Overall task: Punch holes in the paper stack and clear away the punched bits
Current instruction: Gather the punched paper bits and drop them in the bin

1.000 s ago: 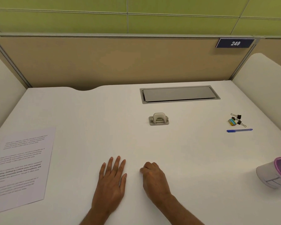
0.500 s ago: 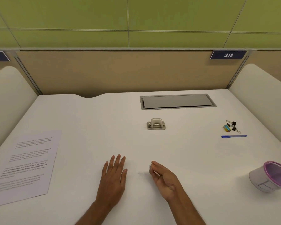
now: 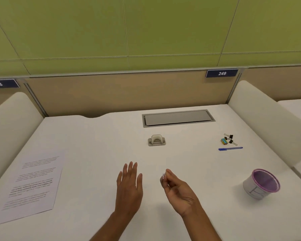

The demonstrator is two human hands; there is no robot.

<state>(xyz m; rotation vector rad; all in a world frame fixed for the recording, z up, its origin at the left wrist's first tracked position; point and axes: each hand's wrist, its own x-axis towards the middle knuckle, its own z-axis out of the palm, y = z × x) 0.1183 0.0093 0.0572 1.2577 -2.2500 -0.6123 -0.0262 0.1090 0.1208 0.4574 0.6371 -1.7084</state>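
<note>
left hand [image 3: 129,186]: mine, flat, fingers straight, gripping nothing
right hand [image 3: 176,186]: mine, pinching small white paper bits [image 3: 163,174] at fingertips
paper stack [image 3: 27,184]: printed sheets, flat, table [image 3: 94,136] left
cup [image 3: 261,184]: round, purple rim, right
hole punch [image 3: 156,140]: grey metal, domed, centre, farther back

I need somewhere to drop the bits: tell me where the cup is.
The purple-rimmed cup lies tipped on the desk's right side, below the blue pen and right of the right hand.

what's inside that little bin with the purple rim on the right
The bin tips toward the camera; its visible purple mesh interior looks empty. The bottom near its front wall is hidden, so small punched bits there can't be ruled out.
</note>
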